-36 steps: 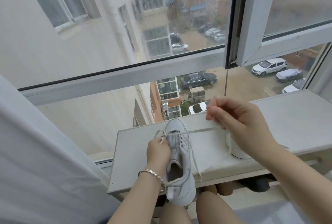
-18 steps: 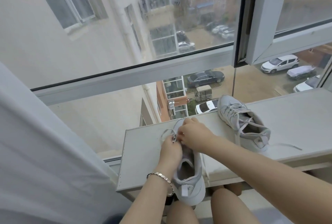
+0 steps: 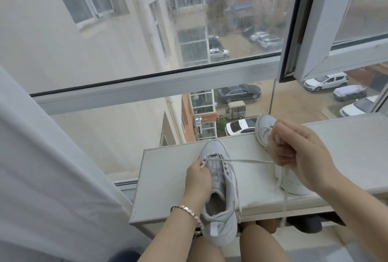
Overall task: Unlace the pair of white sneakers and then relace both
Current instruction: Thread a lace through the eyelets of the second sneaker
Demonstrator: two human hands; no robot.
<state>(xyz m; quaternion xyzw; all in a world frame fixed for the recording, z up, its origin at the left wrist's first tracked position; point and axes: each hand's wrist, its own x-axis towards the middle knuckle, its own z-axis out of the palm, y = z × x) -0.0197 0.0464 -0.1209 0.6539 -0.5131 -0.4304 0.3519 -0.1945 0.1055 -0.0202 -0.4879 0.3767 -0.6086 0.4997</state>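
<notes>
A white sneaker [image 3: 218,182] lies toe-away on the white board [image 3: 163,180], its heel hanging over the near edge. My left hand [image 3: 197,180] grips its left side near the front eyelets. A white lace [image 3: 249,160] runs taut from those eyelets to the right, where my right hand [image 3: 298,156] pinches its end. Another length of the lace hangs down the shoe's right side. The second white sneaker [image 3: 264,129] stands to the right on the board, mostly hidden behind my right hand.
The board sits against a large window [image 3: 189,85] that looks onto a street with parked cars. A white curtain [image 3: 48,177] hangs at the left. An open window sash [image 3: 327,51] juts in at the upper right. My knees are below the board's near edge.
My right hand has gone from the sneaker's eyelets out to the right, drawing the lace taut. It now covers most of the second sneaker. My left hand stays on the shoe.
</notes>
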